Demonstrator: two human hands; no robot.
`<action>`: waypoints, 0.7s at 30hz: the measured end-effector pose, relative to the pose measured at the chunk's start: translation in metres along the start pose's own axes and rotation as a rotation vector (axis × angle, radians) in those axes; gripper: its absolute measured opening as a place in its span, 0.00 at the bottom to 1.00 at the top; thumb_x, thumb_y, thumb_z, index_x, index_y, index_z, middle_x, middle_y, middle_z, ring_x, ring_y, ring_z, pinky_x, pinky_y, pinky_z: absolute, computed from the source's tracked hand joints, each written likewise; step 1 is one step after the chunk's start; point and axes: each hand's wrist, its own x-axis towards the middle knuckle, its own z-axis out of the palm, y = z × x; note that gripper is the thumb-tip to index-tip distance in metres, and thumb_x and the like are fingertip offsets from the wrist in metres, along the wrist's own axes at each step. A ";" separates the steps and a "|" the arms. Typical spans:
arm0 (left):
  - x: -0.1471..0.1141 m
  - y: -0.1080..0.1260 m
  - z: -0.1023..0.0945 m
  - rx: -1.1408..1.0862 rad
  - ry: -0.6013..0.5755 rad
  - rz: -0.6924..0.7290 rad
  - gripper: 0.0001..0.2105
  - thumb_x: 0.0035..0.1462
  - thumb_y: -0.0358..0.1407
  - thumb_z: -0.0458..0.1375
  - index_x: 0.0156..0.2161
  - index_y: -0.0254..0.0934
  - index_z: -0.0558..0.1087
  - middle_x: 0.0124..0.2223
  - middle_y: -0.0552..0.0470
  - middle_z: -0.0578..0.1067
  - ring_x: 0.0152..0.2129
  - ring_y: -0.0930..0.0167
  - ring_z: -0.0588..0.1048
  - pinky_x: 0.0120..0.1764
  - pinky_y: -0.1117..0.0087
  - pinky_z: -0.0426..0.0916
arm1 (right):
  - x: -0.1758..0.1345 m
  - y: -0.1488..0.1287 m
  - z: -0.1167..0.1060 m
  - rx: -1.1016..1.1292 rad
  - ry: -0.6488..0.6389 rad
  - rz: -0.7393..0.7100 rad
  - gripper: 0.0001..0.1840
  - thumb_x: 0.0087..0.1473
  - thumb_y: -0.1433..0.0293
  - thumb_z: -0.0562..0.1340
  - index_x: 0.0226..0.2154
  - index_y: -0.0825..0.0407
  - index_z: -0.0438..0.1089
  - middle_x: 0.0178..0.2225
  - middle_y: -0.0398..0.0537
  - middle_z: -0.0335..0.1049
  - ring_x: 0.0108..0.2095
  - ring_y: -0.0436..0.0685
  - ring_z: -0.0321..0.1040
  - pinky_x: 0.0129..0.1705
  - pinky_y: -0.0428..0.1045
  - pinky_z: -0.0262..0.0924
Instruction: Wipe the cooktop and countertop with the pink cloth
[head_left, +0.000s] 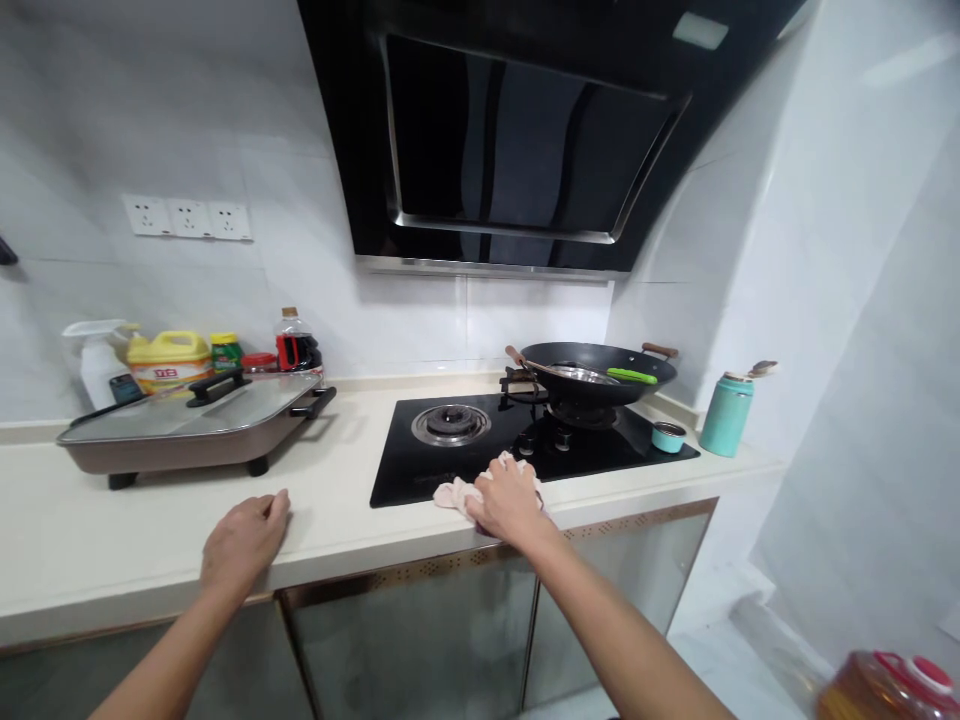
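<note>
At the front edge of the black gas hob (pixel 442 475), my right hand (pixel 510 500) presses down on a crumpled pale pink cloth (pixel 454 495), its fingers curled over it. The cloth lies partly on the glass and partly on the counter rim. My left hand (pixel 244 540) rests on the white counter (pixel 341 470) near its front edge, fingers curled in and nothing visible in them. Behind my right hand are the two hob knobs (pixel 562 438). A bare burner (pixel 451 424) sits on the left of the hob.
A black wok (pixel 630 365) on the right burner holds a green-handled utensil (pixel 631 376). Right of it stand a small teal cup (pixel 667 436) and a teal flask (pixel 726 415). A lidded electric pan (pixel 187 440) and bottles (pixel 292 340) are left. A range hood (pixel 517 140) hangs above.
</note>
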 end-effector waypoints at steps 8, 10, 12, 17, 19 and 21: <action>-0.001 0.002 0.001 -0.017 0.008 0.003 0.26 0.68 0.47 0.44 0.40 0.34 0.82 0.47 0.32 0.82 0.41 0.52 0.79 0.41 0.57 0.69 | -0.021 0.083 -0.001 -0.064 -0.043 0.237 0.24 0.65 0.53 0.53 0.50 0.44 0.79 0.58 0.58 0.69 0.57 0.72 0.61 0.55 0.65 0.54; -0.002 0.002 0.000 -0.008 -0.001 -0.006 0.26 0.68 0.47 0.44 0.41 0.34 0.82 0.47 0.32 0.82 0.41 0.53 0.79 0.41 0.58 0.69 | -0.025 0.100 0.000 -0.064 -0.045 0.282 0.23 0.65 0.53 0.54 0.49 0.43 0.79 0.59 0.56 0.69 0.57 0.71 0.62 0.55 0.64 0.54; -0.003 0.004 -0.001 0.007 -0.001 -0.008 0.27 0.69 0.47 0.43 0.41 0.34 0.82 0.46 0.33 0.82 0.41 0.54 0.79 0.41 0.59 0.69 | -0.027 0.114 0.001 -0.062 -0.038 0.302 0.22 0.65 0.53 0.55 0.49 0.42 0.79 0.59 0.55 0.69 0.56 0.71 0.63 0.55 0.63 0.55; -0.006 0.006 -0.003 0.016 -0.003 -0.002 0.27 0.70 0.47 0.41 0.40 0.36 0.81 0.47 0.35 0.82 0.42 0.57 0.78 0.42 0.62 0.68 | -0.030 0.135 0.008 0.007 0.016 0.304 0.19 0.61 0.56 0.59 0.46 0.46 0.80 0.55 0.55 0.72 0.55 0.68 0.65 0.55 0.58 0.56; -0.007 0.005 -0.002 0.008 0.000 -0.001 0.27 0.71 0.47 0.41 0.39 0.36 0.80 0.47 0.35 0.82 0.42 0.58 0.78 0.42 0.62 0.67 | -0.032 0.143 0.010 0.121 0.025 0.295 0.16 0.59 0.57 0.60 0.41 0.47 0.80 0.51 0.54 0.74 0.53 0.64 0.68 0.54 0.54 0.57; -0.007 0.004 0.000 0.002 0.009 0.003 0.26 0.70 0.47 0.41 0.39 0.37 0.80 0.47 0.36 0.82 0.42 0.58 0.78 0.42 0.61 0.66 | -0.033 0.156 0.010 0.272 0.054 0.298 0.15 0.58 0.57 0.60 0.37 0.47 0.79 0.47 0.51 0.74 0.49 0.61 0.70 0.51 0.52 0.60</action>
